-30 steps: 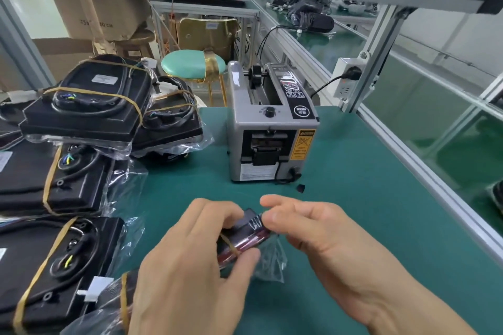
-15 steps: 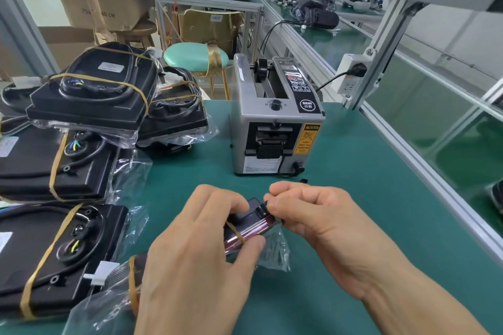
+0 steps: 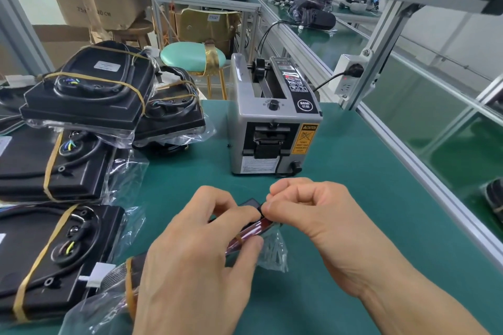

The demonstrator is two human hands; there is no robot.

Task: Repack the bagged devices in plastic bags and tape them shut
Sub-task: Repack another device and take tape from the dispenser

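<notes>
I see the left hand (image 3: 201, 261) gripping a dark, reddish-glossy device (image 3: 251, 230) with a tan band, half in clear plastic bag (image 3: 272, 253); right hand (image 3: 313, 215) pinches its far end.

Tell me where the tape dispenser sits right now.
In the head view the grey tape dispenser stands upright on the green mat, centre frame, just beyond both hands, right of the stacked bagged devices.

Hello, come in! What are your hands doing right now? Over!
Left hand grips bagged device. Right hand pinches its top end. Tape dispenser sits just beyond, nothing between.
</notes>
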